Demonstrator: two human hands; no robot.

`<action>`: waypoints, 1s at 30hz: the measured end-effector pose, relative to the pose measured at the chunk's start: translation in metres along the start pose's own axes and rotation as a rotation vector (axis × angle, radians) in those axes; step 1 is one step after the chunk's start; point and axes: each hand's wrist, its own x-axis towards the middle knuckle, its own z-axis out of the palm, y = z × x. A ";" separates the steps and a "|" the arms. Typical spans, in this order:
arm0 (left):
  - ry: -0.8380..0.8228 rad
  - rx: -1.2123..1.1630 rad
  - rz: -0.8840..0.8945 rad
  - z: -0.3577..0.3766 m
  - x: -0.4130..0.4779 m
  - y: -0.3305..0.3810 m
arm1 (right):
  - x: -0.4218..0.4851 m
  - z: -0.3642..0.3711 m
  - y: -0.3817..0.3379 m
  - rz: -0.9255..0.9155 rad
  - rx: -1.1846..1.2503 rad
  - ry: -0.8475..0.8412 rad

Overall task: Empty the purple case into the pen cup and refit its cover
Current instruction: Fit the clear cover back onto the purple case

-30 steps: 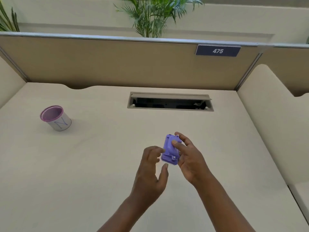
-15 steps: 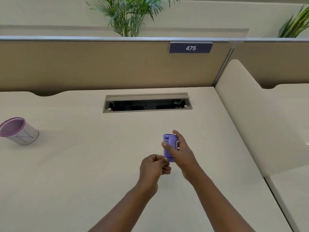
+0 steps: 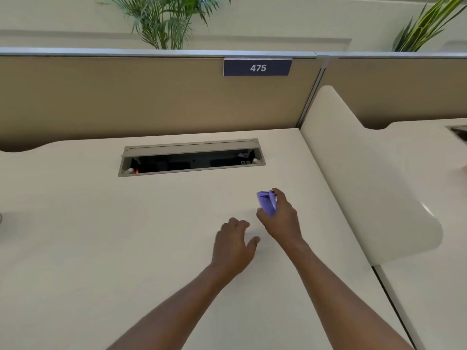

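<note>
The small purple case (image 3: 266,203) is held above the desk by my right hand (image 3: 280,218), thumb and fingers wrapped around its right side; it is tilted, with one narrow end facing up. I cannot tell whether its cover is on. My left hand (image 3: 233,245) hovers just below and to the left of the case, apart from it, fingers loosely curled, thumb spread, nothing seen in it. The pen cup is almost out of view; only a grey sliver (image 3: 0,219) shows at the far left edge.
An open cable tray slot (image 3: 192,157) is set in the beige desk (image 3: 101,236) behind the hands. A tan partition with a "475" sign (image 3: 257,67) closes the back. A curved white divider (image 3: 366,178) stands on the right.
The view has swung right, so the pen cup slid off the left edge. My left hand came away from the case and dropped lower. My right hand turned the case.
</note>
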 end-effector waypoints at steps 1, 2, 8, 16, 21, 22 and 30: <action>-0.003 0.148 0.032 0.004 0.004 -0.010 | 0.005 -0.003 0.006 -0.020 -0.040 0.020; -0.021 0.258 0.044 0.008 0.007 -0.021 | 0.010 -0.006 0.011 -0.028 -0.076 0.039; -0.008 0.419 0.154 0.020 0.014 -0.063 | 0.041 -0.018 0.045 -0.046 -0.308 0.141; 0.022 0.440 0.182 0.027 0.018 -0.074 | 0.082 -0.019 0.061 0.034 -0.433 0.130; 0.034 0.453 0.189 0.028 0.020 -0.076 | 0.097 -0.018 0.063 0.022 -0.495 0.136; 0.037 0.453 0.185 0.029 0.020 -0.076 | 0.100 -0.017 0.064 0.017 -0.497 0.133; 0.031 0.451 0.172 0.030 0.021 -0.077 | 0.108 -0.017 0.074 0.006 -0.540 0.134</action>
